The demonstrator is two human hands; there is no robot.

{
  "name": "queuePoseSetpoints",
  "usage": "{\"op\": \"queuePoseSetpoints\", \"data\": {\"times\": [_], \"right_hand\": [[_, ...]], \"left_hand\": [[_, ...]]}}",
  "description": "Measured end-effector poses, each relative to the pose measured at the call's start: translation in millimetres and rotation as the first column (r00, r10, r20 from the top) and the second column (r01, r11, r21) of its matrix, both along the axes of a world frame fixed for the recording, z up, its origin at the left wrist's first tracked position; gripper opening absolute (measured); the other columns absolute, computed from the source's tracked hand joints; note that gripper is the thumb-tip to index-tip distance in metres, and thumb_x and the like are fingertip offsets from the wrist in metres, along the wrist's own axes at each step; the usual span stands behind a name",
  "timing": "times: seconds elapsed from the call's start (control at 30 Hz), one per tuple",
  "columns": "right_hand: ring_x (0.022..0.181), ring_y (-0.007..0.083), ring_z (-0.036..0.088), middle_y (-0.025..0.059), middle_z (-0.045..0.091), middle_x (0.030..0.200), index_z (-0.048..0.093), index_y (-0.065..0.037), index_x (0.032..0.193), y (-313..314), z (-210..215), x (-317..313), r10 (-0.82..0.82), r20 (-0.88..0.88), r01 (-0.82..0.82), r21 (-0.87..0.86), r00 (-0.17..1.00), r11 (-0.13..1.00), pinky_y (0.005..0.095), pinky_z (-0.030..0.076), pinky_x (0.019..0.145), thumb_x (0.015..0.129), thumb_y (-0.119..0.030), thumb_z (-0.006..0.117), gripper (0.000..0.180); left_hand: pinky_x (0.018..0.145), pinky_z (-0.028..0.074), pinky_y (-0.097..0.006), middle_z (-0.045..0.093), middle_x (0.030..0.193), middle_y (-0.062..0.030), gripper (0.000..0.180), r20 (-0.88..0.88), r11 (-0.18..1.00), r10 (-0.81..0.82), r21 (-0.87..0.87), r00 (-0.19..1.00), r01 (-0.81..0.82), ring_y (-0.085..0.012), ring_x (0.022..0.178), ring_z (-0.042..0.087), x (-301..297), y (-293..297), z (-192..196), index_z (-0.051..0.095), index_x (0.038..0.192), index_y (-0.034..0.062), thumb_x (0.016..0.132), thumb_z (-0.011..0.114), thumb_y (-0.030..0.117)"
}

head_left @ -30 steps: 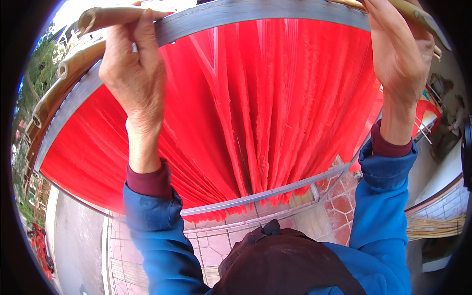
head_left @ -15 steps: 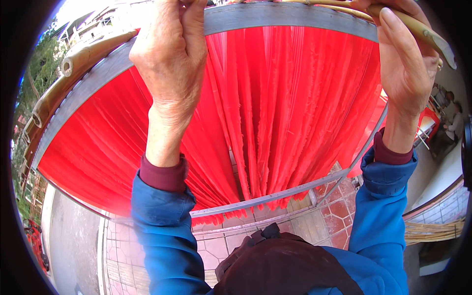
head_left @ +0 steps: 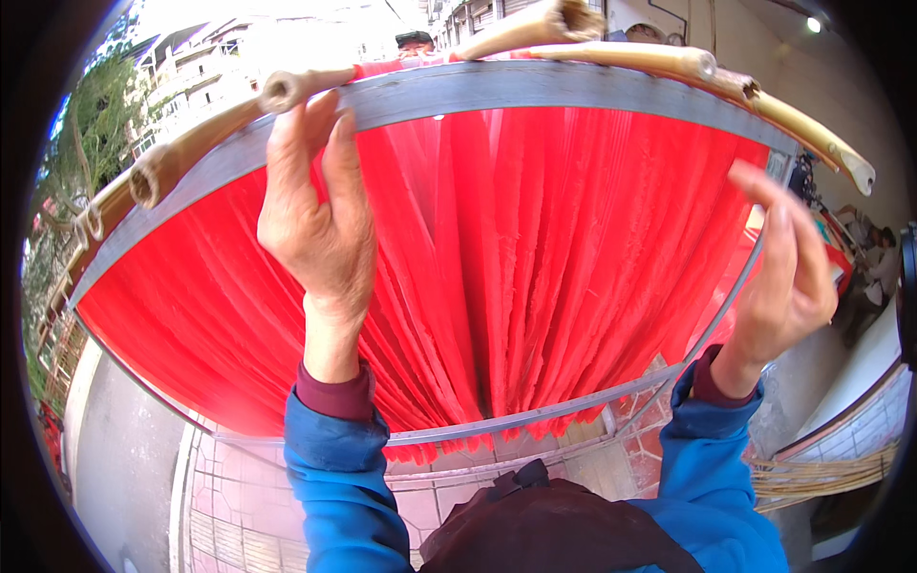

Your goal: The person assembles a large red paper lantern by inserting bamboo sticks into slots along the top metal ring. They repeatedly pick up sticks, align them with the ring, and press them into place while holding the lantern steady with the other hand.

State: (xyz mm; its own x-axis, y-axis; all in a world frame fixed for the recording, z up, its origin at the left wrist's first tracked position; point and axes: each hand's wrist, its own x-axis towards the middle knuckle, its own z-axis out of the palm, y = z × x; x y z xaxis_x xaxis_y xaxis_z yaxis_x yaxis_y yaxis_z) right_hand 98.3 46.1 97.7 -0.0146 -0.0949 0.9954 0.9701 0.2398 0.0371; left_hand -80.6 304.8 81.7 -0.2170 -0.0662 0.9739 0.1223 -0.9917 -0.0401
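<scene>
Red cloth point(head_left: 535, 248) hangs in long folds below a grey metal bar point(head_left: 592, 88), with frayed edges showing. Bamboo poles lie across the top of the bar; one pole point(head_left: 315, 84) has its hollow end near my left hand point(head_left: 320, 220). That hand is raised at the bar, its thumb and fingers apart, the fingertips just by the pole end; whether they touch it I cannot tell. My right hand point(head_left: 783, 277) is in the air by the right side of the frame, fingers stretched and holding nothing. Nearest to it are the cloth's right edge and the frame's side rail.
A thicker bamboo pole point(head_left: 535, 29) sticks toward me over the bar. A lower metal rail point(head_left: 535, 411) crosses near the cloth's hem. Thin canes point(head_left: 821, 473) lie at the lower right. A person in a cap point(head_left: 415, 43) stands beyond the bar; others sit at the right.
My right hand has let go of the bamboo pole at the upper right and dropped lower. My left hand has come down a little and its fingers have spread. More of the poles shows.
</scene>
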Motion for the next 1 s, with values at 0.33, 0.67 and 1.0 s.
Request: {"op": "queuePoseSetpoints", "data": {"times": [0.33, 0.67, 1.0], "right_hand": [[0.092, 0.0184, 0.075, 0.0143, 0.076, 0.101, 0.062, 0.004, 0.134, 88, 23, -48, 0.255, 0.292, -0.150, -0.339, 0.922, 0.929, 0.0279, 0.060, 0.084, 0.090, 0.010, 0.068, 0.045], [0.068, 0.0017, 0.053, -0.0002, 0.066, 0.084, 0.072, -0.002, 0.120, 138, 45, -74, 0.349, 0.271, -0.303, -0.198, 0.897, 0.932, 0.0175, 0.040, 0.057, 0.099, 0.005, 0.054, 0.028], [0.077, 0.0056, 0.065, -0.0001, 0.068, 0.088, 0.067, -0.003, 0.121, 136, 41, -66, 0.214, 0.193, -0.170, -0.222, 0.958, 0.960, 0.0214, 0.053, 0.065, 0.104, -0.016, 0.064, 0.022]], "left_hand": [[0.065, 0.056, -0.027, 0.077, 0.088, -0.0106, 0.027, -0.009, 0.977, -0.149, 0.153, 0.989, 0.148, -0.0133, 0.074, 0.073, 3, 11, 31, 0.073, 0.123, 0.0021, 0.097, 0.073, 0.011], [0.064, 0.058, -0.031, 0.076, 0.088, -0.0076, 0.032, -0.047, 0.968, -0.089, 0.232, 0.995, 0.098, -0.0184, 0.071, 0.073, 5, 12, 38, 0.073, 0.122, 0.0097, 0.090, 0.079, 0.011], [0.067, 0.056, -0.033, 0.073, 0.092, -0.0106, 0.030, -0.082, 0.929, -0.273, 0.236, 0.959, 0.285, -0.0242, 0.078, 0.072, 22, 16, 40, 0.073, 0.116, 0.0078, 0.087, 0.078, 0.004]]}}
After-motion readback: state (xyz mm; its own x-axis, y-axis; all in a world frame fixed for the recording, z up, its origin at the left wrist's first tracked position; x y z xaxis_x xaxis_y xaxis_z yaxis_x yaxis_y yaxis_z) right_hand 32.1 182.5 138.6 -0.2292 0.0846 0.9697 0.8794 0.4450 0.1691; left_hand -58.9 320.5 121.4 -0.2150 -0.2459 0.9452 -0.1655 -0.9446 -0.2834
